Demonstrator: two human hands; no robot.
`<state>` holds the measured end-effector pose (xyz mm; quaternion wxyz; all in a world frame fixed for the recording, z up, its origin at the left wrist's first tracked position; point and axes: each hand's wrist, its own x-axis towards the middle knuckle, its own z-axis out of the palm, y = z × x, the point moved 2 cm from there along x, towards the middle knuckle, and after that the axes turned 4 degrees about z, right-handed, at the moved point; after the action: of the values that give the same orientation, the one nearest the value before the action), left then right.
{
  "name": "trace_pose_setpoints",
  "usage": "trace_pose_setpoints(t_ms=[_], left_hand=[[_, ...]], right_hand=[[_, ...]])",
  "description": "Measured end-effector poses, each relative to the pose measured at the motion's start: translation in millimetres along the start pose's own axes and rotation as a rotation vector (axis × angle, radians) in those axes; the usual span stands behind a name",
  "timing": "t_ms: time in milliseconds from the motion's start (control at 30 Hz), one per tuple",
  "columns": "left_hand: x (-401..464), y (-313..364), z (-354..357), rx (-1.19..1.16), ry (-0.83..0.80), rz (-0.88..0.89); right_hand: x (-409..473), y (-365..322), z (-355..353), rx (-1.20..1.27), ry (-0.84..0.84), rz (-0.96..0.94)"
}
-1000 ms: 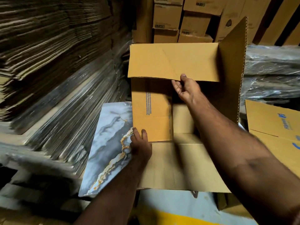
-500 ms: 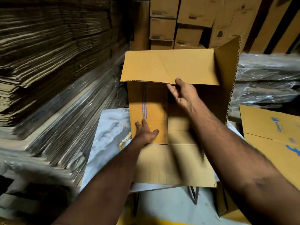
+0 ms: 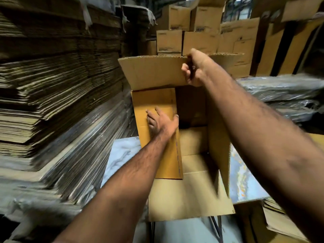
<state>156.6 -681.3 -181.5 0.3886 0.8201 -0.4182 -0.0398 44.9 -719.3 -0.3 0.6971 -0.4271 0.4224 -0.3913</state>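
Note:
A brown cardboard box [image 3: 192, 195] stands open on a small marble-patterned table [image 3: 122, 158]. My left hand [image 3: 161, 120] presses flat on the box's left inner flap [image 3: 157, 137], fingers spread. My right hand [image 3: 192, 69] grips the top edge of the far flap [image 3: 152, 72], which stands nearly upright. The box's right wall [image 3: 219, 137] stands up beside my right forearm. The near flap lies flat toward me over the table's edge.
Tall stacks of flattened cardboard [image 3: 52, 85], partly wrapped in plastic, fill the left. Closed cartons [image 3: 198, 39] are piled at the back. Plastic-wrapped bundles [image 3: 284, 95] lie to the right, and flat cardboard sheets [image 3: 280, 223] sit low at the right.
My right hand has lifted the far flap from folded-down to nearly upright and now grips its top edge. My left hand has slid farther along the left flap into the box.

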Motion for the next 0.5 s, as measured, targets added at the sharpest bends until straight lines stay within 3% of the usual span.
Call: trace_pose_setpoints(t_ms=[200,400,500], left_hand=[[-14,40,-12,0.156,0.244,0.140],[-10,55,-10,0.158,0.343,-0.034],[-8,52,-8,0.185,0.217,0.042]], right_hand=[[-19,-17,-5,-0.033,-0.003,-0.077],[-26,3,-19,0.040,0.017,-0.114],[-27,5,-30,0.009,0.016,-0.150]])
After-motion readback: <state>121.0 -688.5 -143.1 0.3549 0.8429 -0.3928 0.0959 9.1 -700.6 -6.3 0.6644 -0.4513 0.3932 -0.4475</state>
